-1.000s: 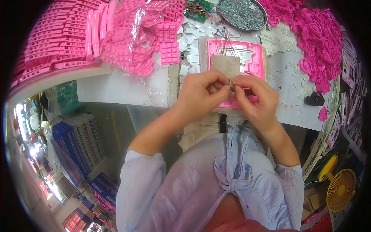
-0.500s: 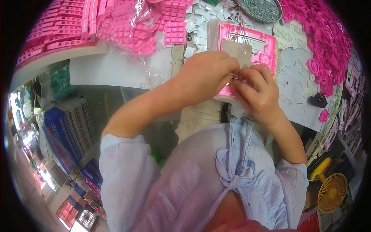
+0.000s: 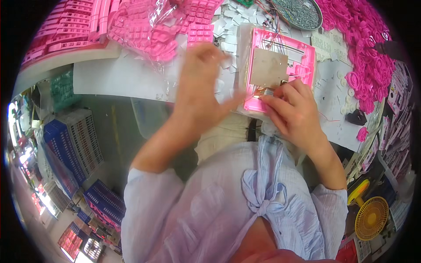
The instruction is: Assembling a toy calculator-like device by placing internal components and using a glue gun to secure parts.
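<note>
A pink plastic housing [image 3: 308,57] lies on the table in front of me, with a flat tan board [image 3: 269,66] across its middle and thin wires rising from its far end. My right hand [image 3: 296,109] is at the housing's near side, thumb and fingers pinched together. Beside those fingertips is a small shiny copper-coloured part [image 3: 263,92]; what exactly they grip is hidden. To the left of the housing, my left hand [image 3: 197,83] is blurred by motion, its thumb stretched away from the fingers, and nothing shows in it.
Pink number keypads [image 3: 199,34], some bagged, and stacked pink strips [image 3: 72,26] lie at the far left. White pieces [image 3: 230,33] are scattered behind. A round tray of small metal parts [image 3: 302,25] stands far right, beside heaped pink rings [image 3: 366,57]. A yellow fan [image 3: 371,218] stands lower right.
My left hand has let go at the housing and swung left, its thumb spreading. My right hand stays near the housing's near edge, and more of the tan board shows.
</note>
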Tool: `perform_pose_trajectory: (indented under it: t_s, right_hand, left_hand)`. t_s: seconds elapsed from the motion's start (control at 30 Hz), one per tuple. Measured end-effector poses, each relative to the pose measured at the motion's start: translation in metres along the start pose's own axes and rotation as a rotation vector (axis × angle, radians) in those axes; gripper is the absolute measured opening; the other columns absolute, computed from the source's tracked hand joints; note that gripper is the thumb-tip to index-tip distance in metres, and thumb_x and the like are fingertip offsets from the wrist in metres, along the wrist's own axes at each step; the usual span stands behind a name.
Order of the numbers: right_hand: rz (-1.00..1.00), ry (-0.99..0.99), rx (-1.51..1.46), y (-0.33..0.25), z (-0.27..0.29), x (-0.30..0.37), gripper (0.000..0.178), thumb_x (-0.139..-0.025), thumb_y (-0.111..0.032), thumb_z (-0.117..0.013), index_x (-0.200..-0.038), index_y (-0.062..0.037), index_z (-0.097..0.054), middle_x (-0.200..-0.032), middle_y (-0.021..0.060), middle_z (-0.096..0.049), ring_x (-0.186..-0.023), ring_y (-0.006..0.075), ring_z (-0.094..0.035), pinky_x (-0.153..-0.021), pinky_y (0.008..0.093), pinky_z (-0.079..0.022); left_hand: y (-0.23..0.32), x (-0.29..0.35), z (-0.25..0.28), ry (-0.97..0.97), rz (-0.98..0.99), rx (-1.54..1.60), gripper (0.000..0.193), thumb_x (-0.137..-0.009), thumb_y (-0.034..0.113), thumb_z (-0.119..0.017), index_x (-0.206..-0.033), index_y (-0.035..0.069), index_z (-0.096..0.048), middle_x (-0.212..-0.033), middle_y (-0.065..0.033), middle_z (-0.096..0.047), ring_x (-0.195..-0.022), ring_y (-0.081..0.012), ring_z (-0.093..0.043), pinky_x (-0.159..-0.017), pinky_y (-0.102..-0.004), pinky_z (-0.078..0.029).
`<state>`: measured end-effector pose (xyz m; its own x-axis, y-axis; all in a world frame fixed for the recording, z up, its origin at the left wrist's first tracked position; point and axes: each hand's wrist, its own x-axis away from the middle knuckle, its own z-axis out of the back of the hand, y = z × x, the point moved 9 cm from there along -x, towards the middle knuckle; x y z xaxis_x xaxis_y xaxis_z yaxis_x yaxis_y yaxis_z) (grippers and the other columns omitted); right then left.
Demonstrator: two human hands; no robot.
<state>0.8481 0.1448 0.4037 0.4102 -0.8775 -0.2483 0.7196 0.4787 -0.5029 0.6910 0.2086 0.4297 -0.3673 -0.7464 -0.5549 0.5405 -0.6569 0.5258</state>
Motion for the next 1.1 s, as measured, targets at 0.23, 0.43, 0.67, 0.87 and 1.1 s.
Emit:
perform_pose_trajectory:
  t_s: [0.23, 0.43, 0.67, 0.87, 1.1]
  right_hand:
    - [0.03, 0.101, 0.071, 0.004, -0.01, 0.008, 0.031, -0.076, -0.011, -0.076, -0.106, -0.0074, -0.069, -0.092, 0.005, -0.061, -0.079, 0.0252, -0.054, -0.07, 0.0376, -0.044]
    - [-0.032, -0.07, 0.188, -0.005, -0.016, 0.007, 0.042, -0.08, -0.02, -0.074, -0.121, -0.0112, -0.067, -0.095, 0.0051, -0.057, -0.086, 0.0255, -0.052, -0.073, 0.0382, -0.044]
    - [0.028, -0.21, 0.159, -0.004, -0.016, 0.007, 0.045, -0.08, -0.024, -0.074, -0.124, -0.0148, -0.066, -0.099, 0.0059, -0.057, -0.089, 0.0255, -0.052, -0.076, 0.0391, -0.045]
    - [-0.024, -0.226, 0.124, -0.006, -0.014, 0.003, 0.039, -0.08, -0.021, -0.073, -0.118, -0.0134, -0.069, -0.099, 0.0065, -0.057, -0.092, 0.0262, -0.053, -0.077, 0.0391, -0.045]
    - [-0.056, 0.121, 0.003, -0.002, 0.033, 0.005, 0.029, -0.074, -0.012, -0.072, -0.104, -0.012, -0.072, -0.095, 0.0057, -0.063, -0.084, 0.0252, -0.059, -0.067, 0.036, -0.05]
  left_hand:
    - [-0.017, 0.026, -0.024, -0.372, 0.212, 0.296, 0.013, -0.081, 0.004, -0.073, -0.089, 0.001, -0.064, -0.094, -0.0105, -0.065, -0.08, -0.021, -0.062, -0.07, -0.0327, -0.048]
    - [-0.017, -0.008, -0.055, -0.224, 0.339, 0.543, 0.006, -0.087, 0.0, -0.068, -0.089, -0.002, -0.063, -0.089, -0.0078, -0.07, -0.065, -0.0073, -0.061, -0.054, -0.022, -0.047]
    - [-0.017, 0.011, -0.089, -0.391, 0.644, 0.857, 0.009, -0.09, 0.003, -0.068, -0.097, -0.002, -0.063, -0.079, -0.0059, -0.069, -0.06, -0.0067, -0.062, -0.053, -0.0221, -0.049]
    - [0.017, 0.009, -0.065, -0.408, 0.137, 0.24, 0.01, -0.087, 0.008, -0.071, -0.095, 0.003, -0.066, -0.074, -0.0064, -0.068, -0.06, -0.0135, -0.065, -0.054, -0.0273, -0.051]
    - [0.019, 0.008, -0.071, -0.487, 0.108, 0.192, 0.013, -0.083, 0.01, -0.073, -0.093, 0.004, -0.067, -0.074, -0.0091, -0.068, -0.062, -0.0207, -0.067, -0.057, -0.0324, -0.053]
